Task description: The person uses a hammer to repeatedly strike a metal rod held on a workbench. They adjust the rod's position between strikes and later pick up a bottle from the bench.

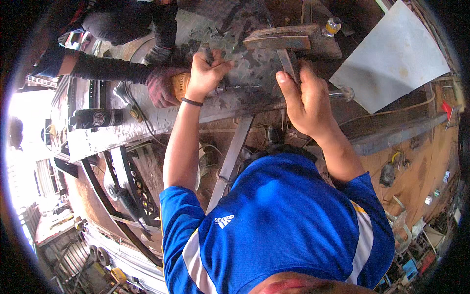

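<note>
Hands (311, 100) apart, hammer (277, 39) in right

Harsh white light (27, 142) at your far left, washing out detail there. Before you, a mottled silver-grey metal surface (105, 140). Right of you, brown, scuffed floor (421, 171), crossed by a long blue-grey beam (391, 139). Lower left, long pale bars (134, 264); lower right, mixed small clutter.

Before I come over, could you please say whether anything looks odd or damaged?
Dark, uneven blotches, cause unclear, mottle the metal worktop between the left hand and right hand. The grey sheet at upper right lies askew to the worktop's front edge.
</note>
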### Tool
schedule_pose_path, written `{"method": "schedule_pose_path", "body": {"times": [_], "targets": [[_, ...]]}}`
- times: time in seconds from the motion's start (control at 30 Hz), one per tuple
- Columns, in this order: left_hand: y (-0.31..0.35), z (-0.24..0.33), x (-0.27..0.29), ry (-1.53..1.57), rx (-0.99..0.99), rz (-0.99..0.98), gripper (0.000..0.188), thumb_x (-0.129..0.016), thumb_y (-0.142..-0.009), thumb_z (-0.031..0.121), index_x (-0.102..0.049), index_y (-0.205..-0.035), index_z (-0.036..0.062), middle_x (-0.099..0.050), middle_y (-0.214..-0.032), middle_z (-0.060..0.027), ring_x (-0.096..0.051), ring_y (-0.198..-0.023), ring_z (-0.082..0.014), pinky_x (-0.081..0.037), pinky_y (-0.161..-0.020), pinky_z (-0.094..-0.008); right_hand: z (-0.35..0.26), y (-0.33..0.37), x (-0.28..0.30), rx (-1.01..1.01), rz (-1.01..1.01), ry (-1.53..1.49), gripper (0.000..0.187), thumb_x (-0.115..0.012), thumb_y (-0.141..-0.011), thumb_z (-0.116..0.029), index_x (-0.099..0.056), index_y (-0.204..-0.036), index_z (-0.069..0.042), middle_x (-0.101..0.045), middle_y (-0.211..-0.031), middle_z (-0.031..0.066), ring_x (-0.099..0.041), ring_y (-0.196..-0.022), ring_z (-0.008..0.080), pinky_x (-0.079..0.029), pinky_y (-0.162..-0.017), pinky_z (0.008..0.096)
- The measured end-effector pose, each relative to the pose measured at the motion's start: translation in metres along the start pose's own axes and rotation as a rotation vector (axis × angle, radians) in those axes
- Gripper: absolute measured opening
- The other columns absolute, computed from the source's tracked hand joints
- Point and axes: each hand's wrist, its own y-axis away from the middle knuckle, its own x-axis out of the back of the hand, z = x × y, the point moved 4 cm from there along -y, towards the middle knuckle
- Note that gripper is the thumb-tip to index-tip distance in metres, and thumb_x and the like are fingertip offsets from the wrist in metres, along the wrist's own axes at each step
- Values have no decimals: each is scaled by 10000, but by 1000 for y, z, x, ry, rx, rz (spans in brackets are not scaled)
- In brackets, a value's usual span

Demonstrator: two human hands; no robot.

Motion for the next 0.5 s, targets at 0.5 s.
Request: {"method": "schedule_pose_path", "body": {"times": [0.5], "targets": [[10, 21, -26, -478, -162, -101, 275, -692, -734, 85, -459, -599, 30, -476, -557, -217, -446, -531, -437, -441, -522, -412, -32, 5, 14, 85, 184, -23, 304, -555, -1054, -275, -559, -895, -16, -586, -679, 32, -576, -557, 191, -431, -521, 390]]}}
